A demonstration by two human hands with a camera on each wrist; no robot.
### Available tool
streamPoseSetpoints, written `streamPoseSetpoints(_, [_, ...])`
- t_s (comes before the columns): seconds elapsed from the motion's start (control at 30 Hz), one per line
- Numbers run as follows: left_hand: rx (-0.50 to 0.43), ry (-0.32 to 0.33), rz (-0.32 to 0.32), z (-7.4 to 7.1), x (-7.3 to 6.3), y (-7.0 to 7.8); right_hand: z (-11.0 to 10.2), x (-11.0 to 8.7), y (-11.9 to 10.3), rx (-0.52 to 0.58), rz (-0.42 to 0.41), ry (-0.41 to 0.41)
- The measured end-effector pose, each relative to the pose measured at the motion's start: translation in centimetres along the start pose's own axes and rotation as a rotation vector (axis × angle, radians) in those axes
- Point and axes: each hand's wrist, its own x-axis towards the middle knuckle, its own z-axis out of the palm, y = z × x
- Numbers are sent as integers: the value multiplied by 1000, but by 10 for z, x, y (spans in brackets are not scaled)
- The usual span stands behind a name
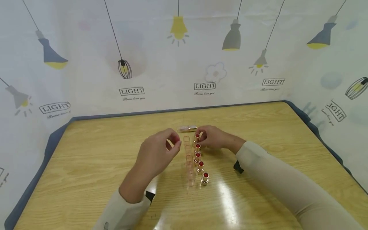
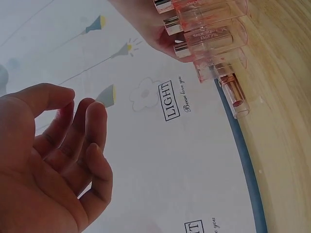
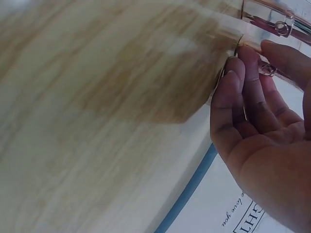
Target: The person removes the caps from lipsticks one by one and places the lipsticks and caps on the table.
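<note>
Several lipsticks with red tips stand upright in a row on the table, the nearest lipstick (image 1: 205, 179) at the front. My right hand (image 1: 214, 137) pinches the rearmost upright lipstick (image 1: 196, 138) low down, fingers and thumb around its base; the fingers partly hide it in the right wrist view. To the left of the lipsticks runs a row of clear caps (image 1: 189, 158). My left hand (image 1: 158, 150) hovers left of those caps, its fingers loosely curled with nothing between them. In the left wrist view that hand (image 2: 58, 155) is apart from the caps.
Behind both rows lies another lipstick (image 1: 187, 128) with a clear cover. The wooden table (image 1: 100, 159) has a dark blue edge at the back, against a white wall cloth (image 1: 172, 64) printed with lamps.
</note>
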Motion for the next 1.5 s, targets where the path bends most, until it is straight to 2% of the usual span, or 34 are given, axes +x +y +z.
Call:
streamPoseSetpoints(0.2, [13, 11, 17, 1, 0, 0, -5, 2, 3, -24, -18, -13])
streamPoseSetpoints(0.33, [8, 15, 28, 1, -1, 1, -11, 6, 2, -85, -34, 86])
streamPoseSetpoints(0.43, [-1, 14, 21, 0, -2, 2, -14, 14, -1, -196, -76, 170])
streamPoseSetpoints(0.57, [-27, 9, 14, -1, -2, 2, -16, 28, -9, -326, -103, 212])
streamPoseSetpoints(0.8, [-61, -8, -12, 0, -3, 1, -16, 43, -15, -444, -50, 150])
streamPoseSetpoints(1.0, [-55, -5, -4, 0, -3, 1, -15, 49, -15, -491, -51, 163])
streamPoseSetpoints(1.5, [-72, -21, -14, 1, -3, 2, -15, 52, -9, -510, -55, 162])
